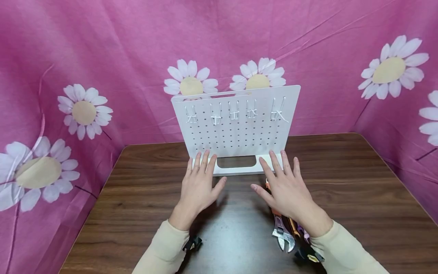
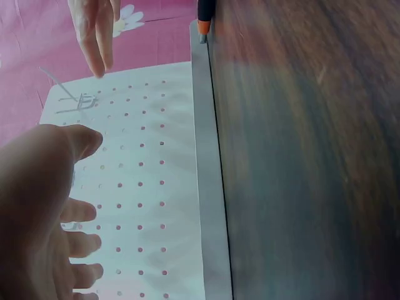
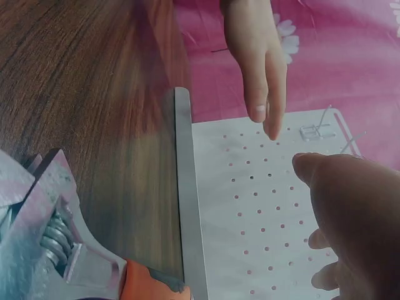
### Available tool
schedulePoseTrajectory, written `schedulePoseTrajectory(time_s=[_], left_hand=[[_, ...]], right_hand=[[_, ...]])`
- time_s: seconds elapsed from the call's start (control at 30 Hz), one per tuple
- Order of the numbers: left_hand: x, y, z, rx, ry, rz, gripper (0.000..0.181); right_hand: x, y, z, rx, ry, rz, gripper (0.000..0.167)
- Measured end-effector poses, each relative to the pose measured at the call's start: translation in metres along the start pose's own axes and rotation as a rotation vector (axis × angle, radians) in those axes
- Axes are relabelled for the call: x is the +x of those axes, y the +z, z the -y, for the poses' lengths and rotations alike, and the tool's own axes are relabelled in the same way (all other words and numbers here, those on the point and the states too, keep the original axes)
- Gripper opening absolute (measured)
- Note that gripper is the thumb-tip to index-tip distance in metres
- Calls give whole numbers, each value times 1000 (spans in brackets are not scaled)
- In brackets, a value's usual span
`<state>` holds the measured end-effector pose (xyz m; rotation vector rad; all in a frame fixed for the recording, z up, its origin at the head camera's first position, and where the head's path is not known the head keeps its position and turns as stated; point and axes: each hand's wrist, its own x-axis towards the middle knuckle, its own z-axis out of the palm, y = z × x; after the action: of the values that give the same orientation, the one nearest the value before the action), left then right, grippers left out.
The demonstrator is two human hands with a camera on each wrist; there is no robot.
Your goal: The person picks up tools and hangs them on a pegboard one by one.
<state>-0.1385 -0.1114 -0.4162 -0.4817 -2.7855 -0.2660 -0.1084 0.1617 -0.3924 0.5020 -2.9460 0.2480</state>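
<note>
A white pegboard (image 1: 239,133) stands upright on its base, with several wire hooks (image 1: 234,114) along its upper part. My left hand (image 1: 198,188), palm down and fingers spread, hovers in front of the board's left side. My right hand (image 1: 290,192) is spread likewise before the right side. Neither hand holds anything. Beneath the right hand and wrist lies an adjustable wrench (image 1: 283,236) with its jaw toward me; other tools with orange and purple parts lie beside it, mostly hidden. The wrench (image 3: 56,231) looms large in the right wrist view.
A dark wood-grain table (image 1: 143,198) carries everything. Pink cloth (image 1: 137,45) with white daisies hangs behind it and at both sides. Near the board's base in the left wrist view, a black and orange tool end (image 2: 204,25) shows.
</note>
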Motion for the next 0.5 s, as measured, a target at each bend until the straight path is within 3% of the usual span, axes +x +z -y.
schedulePoseTrajectory(time_s=[0.3, 0.5], left_hand=[[0, -5, 8, -58, 62, -109, 58], [2, -10, 15, -90, 99, -232, 35]], right_hand=[[-4, -4, -7, 81, -15, -29, 74], [-8, -2, -15, 187, -7, -83, 65]])
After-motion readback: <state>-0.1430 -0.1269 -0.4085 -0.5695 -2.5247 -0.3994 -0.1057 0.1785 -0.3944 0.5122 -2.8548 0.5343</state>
